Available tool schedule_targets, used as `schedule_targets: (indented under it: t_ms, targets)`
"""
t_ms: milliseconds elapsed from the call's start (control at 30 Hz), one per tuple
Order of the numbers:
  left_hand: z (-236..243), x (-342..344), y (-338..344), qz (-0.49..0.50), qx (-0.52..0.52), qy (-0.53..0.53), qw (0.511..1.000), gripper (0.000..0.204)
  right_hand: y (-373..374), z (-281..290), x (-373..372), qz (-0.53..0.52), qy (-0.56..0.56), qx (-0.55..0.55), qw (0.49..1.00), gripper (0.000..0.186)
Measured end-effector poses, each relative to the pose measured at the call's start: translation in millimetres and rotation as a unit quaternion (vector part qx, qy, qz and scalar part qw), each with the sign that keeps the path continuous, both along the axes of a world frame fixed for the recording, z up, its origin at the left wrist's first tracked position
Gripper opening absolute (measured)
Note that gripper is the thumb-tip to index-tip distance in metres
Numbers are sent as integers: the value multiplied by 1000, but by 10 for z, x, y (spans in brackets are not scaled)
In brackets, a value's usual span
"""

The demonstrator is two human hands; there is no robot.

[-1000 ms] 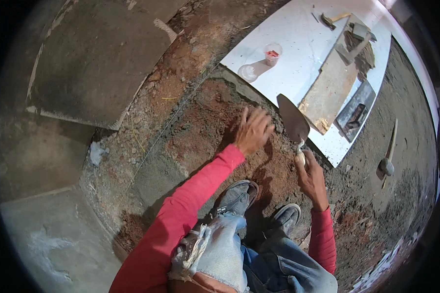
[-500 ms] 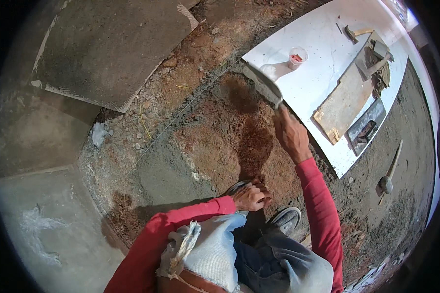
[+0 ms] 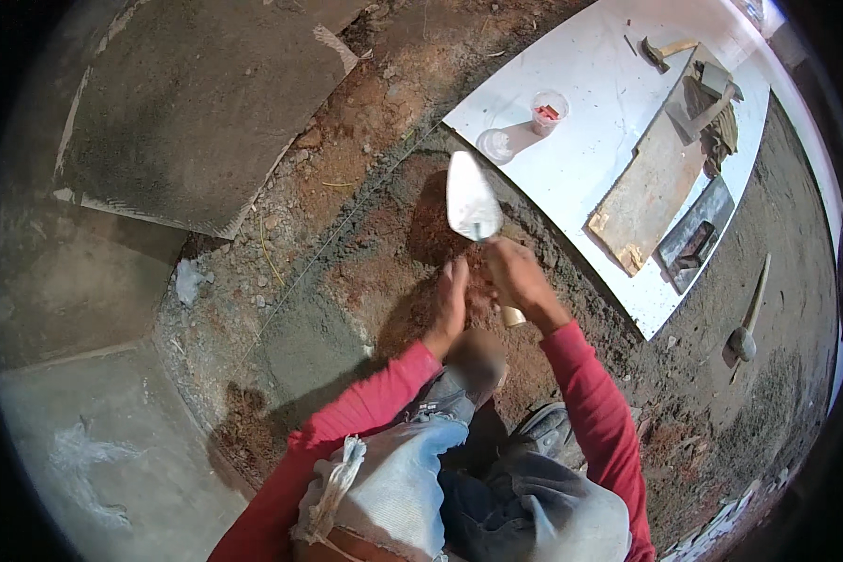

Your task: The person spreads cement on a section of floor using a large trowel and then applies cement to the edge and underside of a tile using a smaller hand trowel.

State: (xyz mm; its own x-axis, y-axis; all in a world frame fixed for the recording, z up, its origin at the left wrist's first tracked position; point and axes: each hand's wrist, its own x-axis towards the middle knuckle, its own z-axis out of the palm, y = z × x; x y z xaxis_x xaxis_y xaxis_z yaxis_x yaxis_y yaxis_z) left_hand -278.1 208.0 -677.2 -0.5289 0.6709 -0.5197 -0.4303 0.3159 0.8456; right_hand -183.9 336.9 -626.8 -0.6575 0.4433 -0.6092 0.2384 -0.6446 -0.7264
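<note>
My right hand (image 3: pixel 523 281) grips a pointing trowel (image 3: pixel 470 199) by its light-coloured handle, the blade facing up and away over the soil. Close to its left, my left hand (image 3: pixel 450 304) is stretched out above the ground with nothing seen in it. Beneath both hands lies uneven reddish-brown soil (image 3: pixel 398 253). A patch of smoothed grey mortar (image 3: pixel 314 351) lies to the left of my left hand. A thin string line (image 3: pixel 332 234) runs slantwise along the soil's left side.
A white board (image 3: pixel 571 178) at the right bears a clear plastic cup (image 3: pixel 549 110), a hammer (image 3: pixel 660 54), a worn plank (image 3: pixel 642 192) and a float (image 3: pixel 698 234). Beyond it lies a mallet (image 3: pixel 744 337). A large grey slab (image 3: pixel 197 103) lies far left. My shoe (image 3: pixel 543 426) stands near.
My right hand has drawn the trowel left and nearer from the board's edge, its blade turning face up. My left hand has risen from near my foot and moved forward, fingers straightened.
</note>
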Motion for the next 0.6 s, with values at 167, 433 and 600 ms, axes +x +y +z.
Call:
schedule_targets:
  t_ms: [167,433,600]
  targets:
    - [228,-815,826,-30,-110,0,993,52,-56,-136,-624,-58,75,-57,994,33]
    - [399,-930,1088,-2,-257,-70,964,45,155,-334,-882,-54,98,-33,993,39]
    - [294,-1008,1114,-40,-246,-25,968,43,88,-63,-867,-106,78,-96,987,34]
